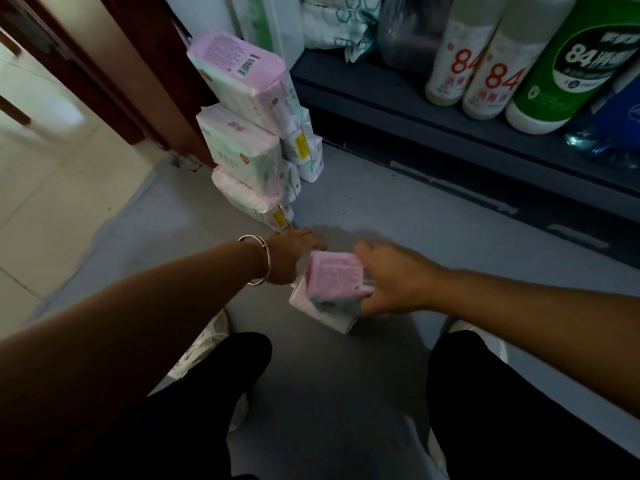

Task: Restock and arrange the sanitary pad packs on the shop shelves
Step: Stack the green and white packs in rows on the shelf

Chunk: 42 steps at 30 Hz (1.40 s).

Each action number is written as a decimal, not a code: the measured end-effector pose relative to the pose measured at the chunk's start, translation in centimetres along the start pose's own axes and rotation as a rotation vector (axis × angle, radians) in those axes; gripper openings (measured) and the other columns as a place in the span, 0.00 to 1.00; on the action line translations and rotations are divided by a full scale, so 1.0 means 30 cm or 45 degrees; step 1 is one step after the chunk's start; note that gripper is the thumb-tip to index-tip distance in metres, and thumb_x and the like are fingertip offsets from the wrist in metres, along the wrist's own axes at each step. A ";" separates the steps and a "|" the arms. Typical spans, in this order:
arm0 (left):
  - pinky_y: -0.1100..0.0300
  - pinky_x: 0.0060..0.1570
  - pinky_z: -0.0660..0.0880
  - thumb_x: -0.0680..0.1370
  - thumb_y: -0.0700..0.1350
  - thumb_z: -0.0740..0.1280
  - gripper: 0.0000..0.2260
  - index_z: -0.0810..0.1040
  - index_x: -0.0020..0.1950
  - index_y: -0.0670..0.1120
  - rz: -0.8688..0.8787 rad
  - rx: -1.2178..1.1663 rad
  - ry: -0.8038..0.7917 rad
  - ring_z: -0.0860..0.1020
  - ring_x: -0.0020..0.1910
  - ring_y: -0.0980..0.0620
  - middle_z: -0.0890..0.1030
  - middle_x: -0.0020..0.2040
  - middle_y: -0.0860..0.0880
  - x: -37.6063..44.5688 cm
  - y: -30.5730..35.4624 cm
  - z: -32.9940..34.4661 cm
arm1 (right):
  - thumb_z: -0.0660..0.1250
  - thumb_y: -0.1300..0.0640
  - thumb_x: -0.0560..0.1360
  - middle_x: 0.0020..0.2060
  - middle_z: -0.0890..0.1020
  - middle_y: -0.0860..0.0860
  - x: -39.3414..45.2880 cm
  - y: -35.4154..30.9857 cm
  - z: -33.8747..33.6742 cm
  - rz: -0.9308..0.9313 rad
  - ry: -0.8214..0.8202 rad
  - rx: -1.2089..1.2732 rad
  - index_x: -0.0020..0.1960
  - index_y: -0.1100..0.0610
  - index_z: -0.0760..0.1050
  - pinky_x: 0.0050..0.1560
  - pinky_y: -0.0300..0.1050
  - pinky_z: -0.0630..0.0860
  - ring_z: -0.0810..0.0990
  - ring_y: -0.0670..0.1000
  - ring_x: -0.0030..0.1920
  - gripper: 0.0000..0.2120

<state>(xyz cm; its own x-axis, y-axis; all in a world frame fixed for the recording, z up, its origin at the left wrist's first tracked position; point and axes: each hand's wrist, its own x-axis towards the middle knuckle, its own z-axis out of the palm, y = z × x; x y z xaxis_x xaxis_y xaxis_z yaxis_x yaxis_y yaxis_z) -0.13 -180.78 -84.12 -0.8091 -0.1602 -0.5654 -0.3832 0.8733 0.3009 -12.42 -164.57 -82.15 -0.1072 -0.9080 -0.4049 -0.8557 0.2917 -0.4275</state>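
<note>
Pad packs: a pink pack (334,277) lies on top of a paler pack (320,311) on the grey floor (381,216), just in front of the person's knees.
Stack: more packs (242,133) are piled in a leaning column at the floor's far left edge, against the dark wooden door frame (138,81).
Right hand: the right hand (394,282) grips the pink pack from its right side, fingers curled round the far end.
Left hand: the left hand (294,251), bracelet (258,259) on the wrist, reaches towards the foot of the column; blur hides whether its fingers are straight or curled.
Shelf: the dark shelf (381,84) along the right carries disinfectant bottles (485,64).
Step in hand: probably lifting the pink pack to add it to the pile.
Doing it well: she should hold the pack by both short ends, keep it level, and set it square on the top pack.
Risk: the column tilts, so the left hand would do well to steady its base first.
</note>
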 end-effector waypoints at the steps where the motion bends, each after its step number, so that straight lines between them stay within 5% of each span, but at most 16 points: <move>1: 0.58 0.65 0.61 0.71 0.33 0.65 0.28 0.64 0.71 0.42 -0.012 0.051 0.000 0.64 0.69 0.47 0.66 0.69 0.44 0.003 0.002 0.009 | 0.74 0.47 0.63 0.52 0.76 0.53 -0.008 0.031 -0.024 -0.003 0.034 -0.032 0.55 0.55 0.67 0.45 0.46 0.76 0.75 0.53 0.49 0.27; 8: 0.48 0.70 0.57 0.66 0.58 0.75 0.47 0.51 0.76 0.49 -0.099 0.451 -0.200 0.57 0.73 0.46 0.57 0.75 0.48 0.038 0.040 0.134 | 0.71 0.46 0.67 0.53 0.74 0.54 -0.018 0.153 -0.075 0.163 0.120 -0.217 0.60 0.57 0.66 0.41 0.41 0.67 0.68 0.49 0.47 0.28; 11: 0.46 0.70 0.57 0.65 0.57 0.76 0.48 0.50 0.76 0.48 -0.060 0.614 -0.195 0.56 0.74 0.45 0.55 0.75 0.47 0.059 0.057 0.183 | 0.71 0.46 0.66 0.52 0.75 0.55 0.005 0.163 -0.061 0.206 0.109 -0.161 0.60 0.58 0.66 0.40 0.41 0.66 0.68 0.50 0.46 0.28; 16: 0.51 0.64 0.63 0.68 0.50 0.74 0.35 0.60 0.70 0.47 0.018 0.577 -0.166 0.66 0.66 0.46 0.65 0.69 0.47 0.095 0.048 0.195 | 0.70 0.47 0.67 0.51 0.74 0.54 0.022 0.175 -0.075 0.227 0.091 -0.089 0.60 0.59 0.65 0.33 0.39 0.65 0.70 0.50 0.44 0.27; 23: 0.53 0.59 0.71 0.64 0.47 0.76 0.30 0.69 0.63 0.46 0.138 0.261 -0.255 0.73 0.57 0.48 0.73 0.59 0.47 0.093 0.044 -0.150 | 0.72 0.47 0.66 0.52 0.77 0.53 -0.011 0.165 -0.287 0.330 0.279 0.212 0.61 0.59 0.68 0.48 0.47 0.78 0.77 0.52 0.48 0.29; 28: 0.54 0.44 0.78 0.62 0.44 0.75 0.23 0.70 0.53 0.51 0.130 0.088 -0.126 0.78 0.45 0.50 0.76 0.47 0.53 0.037 0.119 -0.460 | 0.74 0.47 0.68 0.54 0.74 0.48 -0.117 0.138 -0.531 0.336 0.484 0.441 0.66 0.55 0.67 0.54 0.40 0.73 0.73 0.47 0.52 0.31; 33: 0.59 0.45 0.77 0.65 0.40 0.75 0.25 0.71 0.58 0.51 0.219 0.072 0.020 0.76 0.48 0.53 0.73 0.51 0.55 -0.052 0.238 -0.739 | 0.73 0.52 0.70 0.53 0.77 0.47 -0.241 0.087 -0.760 0.340 0.740 0.585 0.66 0.54 0.71 0.46 0.33 0.72 0.75 0.45 0.50 0.26; 36: 0.57 0.48 0.78 0.65 0.40 0.74 0.24 0.71 0.58 0.51 0.270 0.083 0.086 0.76 0.50 0.53 0.75 0.51 0.55 -0.110 0.295 -0.887 | 0.71 0.54 0.71 0.56 0.77 0.49 -0.318 0.052 -0.889 0.341 0.905 0.589 0.65 0.54 0.73 0.47 0.36 0.74 0.75 0.46 0.51 0.23; 42: 0.58 0.45 0.79 0.65 0.38 0.74 0.22 0.71 0.53 0.54 0.418 0.107 0.197 0.77 0.46 0.56 0.77 0.47 0.57 -0.226 0.405 -1.133 | 0.69 0.57 0.73 0.53 0.80 0.51 -0.458 -0.014 -1.091 0.276 1.143 0.765 0.62 0.55 0.76 0.36 0.38 0.79 0.79 0.47 0.46 0.17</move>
<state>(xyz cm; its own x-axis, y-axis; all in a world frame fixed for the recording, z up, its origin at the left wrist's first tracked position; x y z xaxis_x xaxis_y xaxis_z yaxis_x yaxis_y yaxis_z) -14.45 -184.72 -50.53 -0.9430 0.0727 -0.3249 -0.0595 0.9234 0.3792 -27.15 -162.05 -49.95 -0.7628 -0.6370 0.1115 -0.4145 0.3492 -0.8404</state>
